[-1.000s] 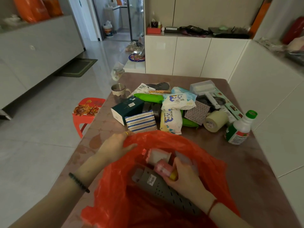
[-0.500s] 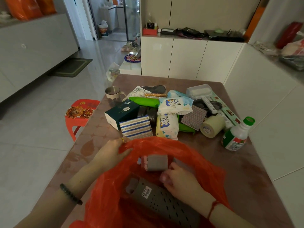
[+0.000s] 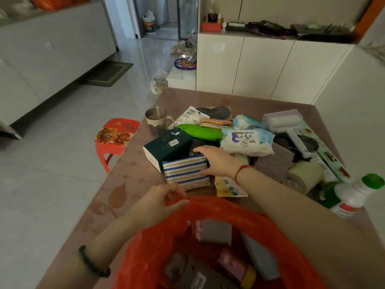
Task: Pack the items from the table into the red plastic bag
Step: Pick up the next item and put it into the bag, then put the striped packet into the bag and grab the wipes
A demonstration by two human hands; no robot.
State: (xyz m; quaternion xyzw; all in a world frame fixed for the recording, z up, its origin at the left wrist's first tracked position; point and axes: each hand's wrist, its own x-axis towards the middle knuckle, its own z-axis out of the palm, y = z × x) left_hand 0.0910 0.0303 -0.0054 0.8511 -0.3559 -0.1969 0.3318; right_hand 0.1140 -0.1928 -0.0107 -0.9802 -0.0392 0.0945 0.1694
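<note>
Red plastic bag cut by bottom edge, white bottle blurred, yellow packet partly under forearm

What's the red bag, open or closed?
Open. The left hand holds up the rim of the red bag, and a grey box shows inside its wide mouth.

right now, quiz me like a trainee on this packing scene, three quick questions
1. True or false: the left hand grips the rim of the red bag.
2. The right hand is at which thing? A) mug B) striped sponge C) tape roll
3. Fill in: the bottle has a ____ cap.

Key: 1 true; 2 B; 3 green
</note>
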